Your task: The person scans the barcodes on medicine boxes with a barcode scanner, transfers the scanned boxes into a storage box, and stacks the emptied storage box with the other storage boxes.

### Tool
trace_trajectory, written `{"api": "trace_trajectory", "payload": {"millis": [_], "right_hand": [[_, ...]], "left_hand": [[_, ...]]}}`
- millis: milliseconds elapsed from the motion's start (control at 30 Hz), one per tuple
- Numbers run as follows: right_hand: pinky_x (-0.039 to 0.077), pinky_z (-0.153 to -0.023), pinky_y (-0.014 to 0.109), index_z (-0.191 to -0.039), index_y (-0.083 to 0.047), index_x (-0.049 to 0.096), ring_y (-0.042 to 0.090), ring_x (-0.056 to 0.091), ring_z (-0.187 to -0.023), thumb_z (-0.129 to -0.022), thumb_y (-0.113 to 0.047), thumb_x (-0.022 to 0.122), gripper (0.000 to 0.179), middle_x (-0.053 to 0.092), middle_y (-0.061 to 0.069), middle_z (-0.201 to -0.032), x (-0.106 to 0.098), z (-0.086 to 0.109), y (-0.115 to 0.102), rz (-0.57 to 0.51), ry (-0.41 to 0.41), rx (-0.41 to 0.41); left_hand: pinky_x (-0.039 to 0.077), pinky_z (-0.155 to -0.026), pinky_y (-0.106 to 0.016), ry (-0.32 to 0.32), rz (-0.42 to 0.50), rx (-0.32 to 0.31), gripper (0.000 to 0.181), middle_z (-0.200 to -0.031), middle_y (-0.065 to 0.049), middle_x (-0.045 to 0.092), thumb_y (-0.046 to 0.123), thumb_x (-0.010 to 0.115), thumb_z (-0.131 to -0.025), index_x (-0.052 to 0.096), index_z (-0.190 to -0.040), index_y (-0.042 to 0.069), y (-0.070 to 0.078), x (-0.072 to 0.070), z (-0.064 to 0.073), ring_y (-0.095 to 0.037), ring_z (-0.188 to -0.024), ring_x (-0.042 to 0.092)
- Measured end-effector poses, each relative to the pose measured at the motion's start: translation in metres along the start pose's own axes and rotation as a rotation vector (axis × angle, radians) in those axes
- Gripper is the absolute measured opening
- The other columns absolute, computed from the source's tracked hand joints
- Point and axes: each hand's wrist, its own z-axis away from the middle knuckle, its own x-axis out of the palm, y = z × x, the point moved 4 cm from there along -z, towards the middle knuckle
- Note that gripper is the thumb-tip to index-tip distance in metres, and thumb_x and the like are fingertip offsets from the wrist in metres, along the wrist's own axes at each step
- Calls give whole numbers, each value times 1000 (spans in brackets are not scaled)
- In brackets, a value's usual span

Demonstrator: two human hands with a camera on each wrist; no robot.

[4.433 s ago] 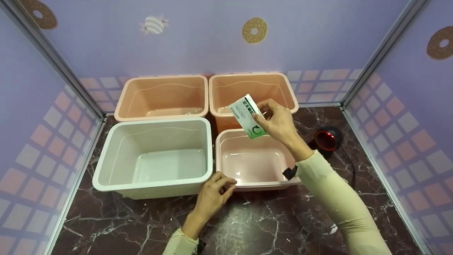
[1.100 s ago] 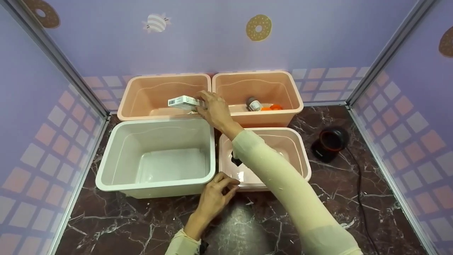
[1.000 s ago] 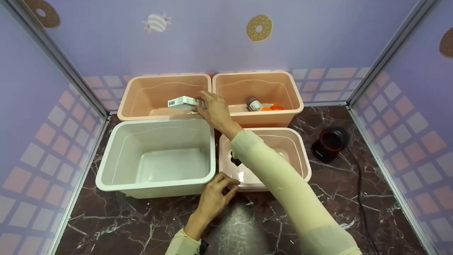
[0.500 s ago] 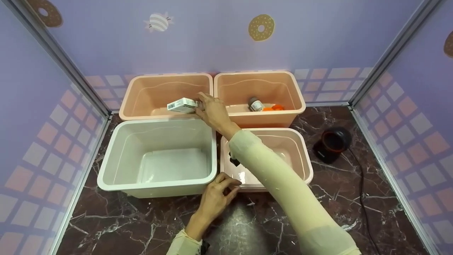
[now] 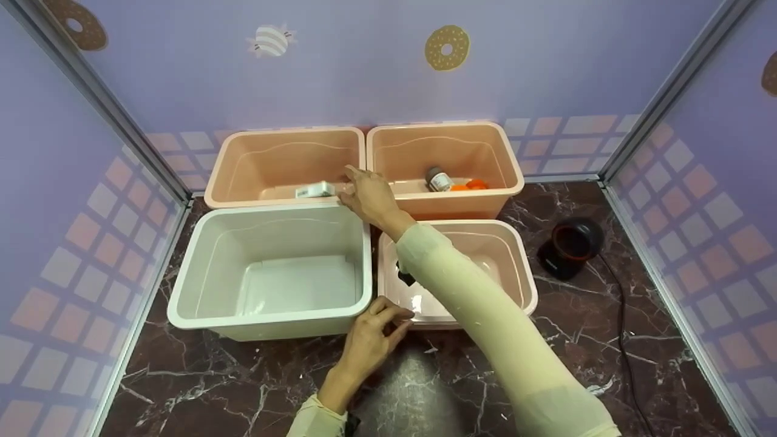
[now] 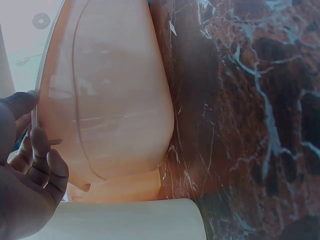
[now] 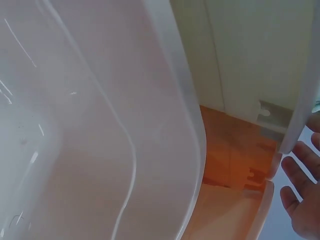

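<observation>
A small white carton (image 5: pixel 315 190), slightly blurred, is inside the back left peach bin (image 5: pixel 291 135), low behind its front rim. My right hand (image 5: pixel 368 193) is just right of the carton, over the bin's front right corner, apart from it and holding nothing. In the right wrist view that hand's fingers (image 7: pixel 296 176) are spread loosely by the bin rims. My left hand (image 5: pixel 367 334) pinches the front left rim of the pale pink bin (image 5: pixel 527 273). The left wrist view shows thumb and fingers (image 6: pixel 39 145) on either side of that rim.
The white bin (image 5: pixel 182 285) stands front left. In the back right peach bin (image 5: pixel 504 142) lie a brown bottle with a white label (image 5: pixel 438 179) and orange things (image 5: pixel 475 184). A black corded device (image 5: pixel 569 246) stands right on the dark marbled surface (image 5: pixel 243 388). Patterned walls enclose three sides.
My right hand carried the carton from above the right-hand bins to the back left bin, then let it go; the carton has dropped lower. My left hand has stayed at the pink rim.
</observation>
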Motion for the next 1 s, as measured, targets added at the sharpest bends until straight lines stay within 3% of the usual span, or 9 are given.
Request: {"api": "trace_trajectory", "payload": {"millis": [200,500,800,1000], "right_hand": [[43,-108,40,-128,-18,60,22,61,-117,-93,-28,66,36,71,-2,-120,-8,6,5,-72,18,-10],[46,-106,40,-118,-8,65,26,63,-115,-92,-21,66,29,71,7,-118,-19,19,16,-173,40,-48],[52,-99,36,-119,-9,65,25,67,-110,-92,-20,69,29,72,9,-116,-28,33,33,-283,26,-12],[53,-96,34,-118,-11,65,21,67,-106,-92,-22,69,29,72,6,-113,-36,43,42,-289,10,32]], "left_hand": [[48,-62,-15,25,-14,19,15,-87,7,61,15,80,-84,75,-96,21,1,0,0,-11,-69,60],[46,-58,-12,-4,6,-8,11,-87,6,60,17,78,-87,76,-97,19,1,0,0,-11,-64,59],[48,-58,-13,-2,10,-5,9,-86,5,60,18,77,-88,76,-97,18,2,1,0,-9,-65,59],[49,-59,-12,4,17,14,10,-87,6,61,18,78,-87,75,-97,17,3,0,0,-10,-68,62]]}}
